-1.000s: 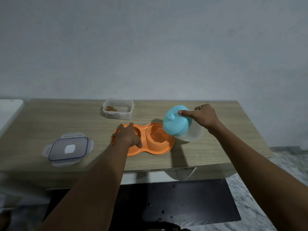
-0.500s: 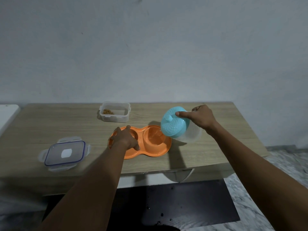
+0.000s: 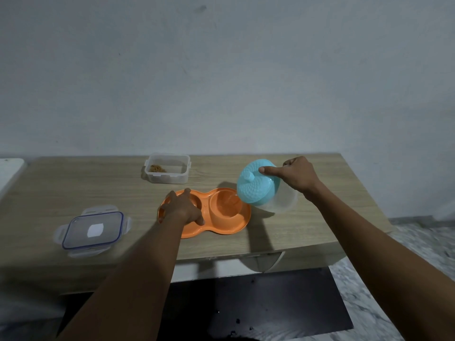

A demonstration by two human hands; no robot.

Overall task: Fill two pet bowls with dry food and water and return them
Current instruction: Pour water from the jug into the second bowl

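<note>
Two cups sit side by side in one orange double dish, which lies near the front middle of the wooden table, and the step in hand looks to be the watering. The right hand grips a clear jug tipped steeply toward the dish, with its forefinger stretched out and pressed on the jug's teal lid, seemingly to hold that lid on. The spout edge hangs just above the right cup, and a faint thin stream seems to run into it, though how much water is in there is hard to judge. The left hand lies on the left cup with fingers spread and relaxed, steadying the dish rather than clutching it; it hides whether that cup has food. At the back, a clear food box stands open with only a little kibble in one corner, and its snap lid lies well apart at the front left. The next move, as I judge it, calls for righting the jug gently before the shallow cup brims over, setting it down clear of the dish, then carrying the dish level with both hands.
</note>
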